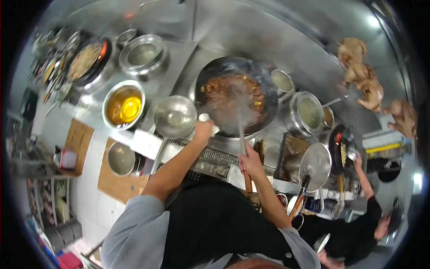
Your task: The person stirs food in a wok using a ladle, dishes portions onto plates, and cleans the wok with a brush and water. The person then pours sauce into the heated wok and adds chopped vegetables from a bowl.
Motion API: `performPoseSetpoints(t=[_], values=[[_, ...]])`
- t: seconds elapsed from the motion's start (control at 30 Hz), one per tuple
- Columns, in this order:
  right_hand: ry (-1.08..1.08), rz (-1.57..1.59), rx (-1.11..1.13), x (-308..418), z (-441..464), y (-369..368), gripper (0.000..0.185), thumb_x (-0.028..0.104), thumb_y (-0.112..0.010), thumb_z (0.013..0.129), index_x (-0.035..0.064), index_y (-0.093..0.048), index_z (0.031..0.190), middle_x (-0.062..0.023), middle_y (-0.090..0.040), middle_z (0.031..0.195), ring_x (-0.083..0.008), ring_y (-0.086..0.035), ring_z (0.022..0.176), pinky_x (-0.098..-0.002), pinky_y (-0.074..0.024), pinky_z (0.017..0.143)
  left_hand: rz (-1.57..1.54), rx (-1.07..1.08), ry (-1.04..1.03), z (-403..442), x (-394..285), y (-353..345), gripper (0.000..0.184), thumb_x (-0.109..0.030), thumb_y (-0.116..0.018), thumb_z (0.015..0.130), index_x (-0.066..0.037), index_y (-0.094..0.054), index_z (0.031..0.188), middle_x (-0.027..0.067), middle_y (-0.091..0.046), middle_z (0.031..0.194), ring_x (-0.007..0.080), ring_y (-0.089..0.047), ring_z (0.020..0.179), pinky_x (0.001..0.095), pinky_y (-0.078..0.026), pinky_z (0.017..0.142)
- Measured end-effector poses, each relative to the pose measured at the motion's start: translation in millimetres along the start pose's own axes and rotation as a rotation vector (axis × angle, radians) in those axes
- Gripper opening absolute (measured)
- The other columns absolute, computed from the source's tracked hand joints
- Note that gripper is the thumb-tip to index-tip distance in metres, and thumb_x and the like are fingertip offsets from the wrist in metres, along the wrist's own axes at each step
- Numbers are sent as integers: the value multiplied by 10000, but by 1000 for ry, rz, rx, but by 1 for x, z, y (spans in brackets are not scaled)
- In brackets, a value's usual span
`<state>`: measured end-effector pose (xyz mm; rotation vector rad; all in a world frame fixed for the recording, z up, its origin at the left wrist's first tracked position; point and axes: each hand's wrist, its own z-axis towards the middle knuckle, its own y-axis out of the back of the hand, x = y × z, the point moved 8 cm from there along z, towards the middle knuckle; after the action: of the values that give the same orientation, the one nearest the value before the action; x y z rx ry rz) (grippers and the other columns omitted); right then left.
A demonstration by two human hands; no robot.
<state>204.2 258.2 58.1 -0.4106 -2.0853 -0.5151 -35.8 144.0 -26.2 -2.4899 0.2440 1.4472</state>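
Note:
A large black wok (214, 67) stands before me with chopped brown food (224, 92) in it, partly veiled by steam. At its near left rim, my left hand (204, 130) is closed on a white cloth (215, 130). My right hand (251, 162) grips the wooden handle of a long metal cooking utensil (242, 130); its far end reaches into the wok, where steam and blur hide whether it is a ladle or a spatula. Just left of my left hand sits a perforated metal strainer (174, 117).
A bowl of yellow oil (123, 106) and a metal pot (143, 54) stand to the left. Right of the wok are another pot (309, 114) and a large pan (316, 168). Plucked poultry (369, 87) hangs at right, where a co-worker (354, 228) reaches toward another wok.

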Motion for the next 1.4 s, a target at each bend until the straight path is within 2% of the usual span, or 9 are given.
performPoseSetpoints(t=[0.23, 0.27, 0.37, 0.47, 0.57, 0.6, 0.83, 1.07, 1.4], values=[[237, -301, -440, 30, 19, 65, 720, 130, -662, 910, 73, -375, 1568, -296, -611, 1362, -347, -641, 1221, -334, -464, 1027, 65, 282, 315, 17, 26, -5, 153, -206, -682, 835, -54, -667, 844, 111, -678, 765, 257, -635, 573, 394, -410, 434], [550, -598, -591, 7, 6, 74, 744, 130, -653, 914, 83, -346, 1590, -192, -690, 1231, -190, -641, 655, -305, -517, 633, 15, 298, 271, 19, 23, -7, 148, -204, -683, 835, -57, -668, 848, 111, -676, 762, 258, -633, 570, 403, -410, 437], [661, -722, -643, -44, -58, 52, 748, 111, -656, 922, 100, -338, 1598, -162, -719, 1081, -156, -606, 600, -303, -504, 580, 31, 289, 206, 20, 12, -5, 168, -192, -680, 837, -28, -671, 872, 123, -667, 759, 268, -644, 591, 438, -441, 469], [-119, -180, -204, -15, -134, -11, 783, 87, -662, 943, 224, -303, 1625, -46, -623, 777, -91, -519, 500, -275, -445, 470, -75, 273, 157, -4, 2, -1, 223, -203, -662, 879, 6, -653, 957, 126, -680, 838, 263, -671, 648, 431, -483, 493], [437, -786, -181, 13, -119, -24, 756, 134, -660, 938, 158, -309, 1607, -230, -635, 1354, -337, -713, 1019, -401, -546, 880, 189, 333, 243, 4, 6, 5, 235, -188, -654, 897, 30, -643, 983, 123, -692, 870, 247, -678, 674, 414, -499, 507], [80, -676, -122, 39, -116, -33, 739, 176, -669, 936, 144, -329, 1591, -253, -577, 1412, -413, -587, 1277, -416, -460, 1054, 147, 328, 255, -3, -2, 10, 208, -187, -651, 898, 14, -654, 954, 121, -693, 853, 241, -671, 669, 412, -492, 514], [280, -793, -487, 41, -77, -28, 745, 175, -678, 881, 140, -382, 1564, -324, -682, 1013, -514, -655, 943, -539, -535, 873, 80, 437, 177, -57, 41, 132, 110, -84, -684, 880, -17, -661, 964, 89, -681, 907, 209, -676, 780, 369, -566, 674], [-153, -37, -59, 49, -180, -61, 746, 78, -679, 902, 34, -350, 1570, -252, -506, 1510, -302, -559, 1345, -342, -440, 1078, 41, 441, 310, -47, -48, 50, 135, -156, -619, 905, -50, -680, 962, 106, -668, 818, 224, -641, 707, 372, -493, 584], [348, -581, -305, 7, -116, 6, 747, 178, -689, 904, 140, -366, 1576, -331, -676, 1055, -518, -649, 985, -497, -528, 872, 131, 414, 316, -89, 52, 126, 99, -58, -644, 886, 13, -653, 954, 114, -686, 892, 232, -678, 764, 368, -556, 650]])
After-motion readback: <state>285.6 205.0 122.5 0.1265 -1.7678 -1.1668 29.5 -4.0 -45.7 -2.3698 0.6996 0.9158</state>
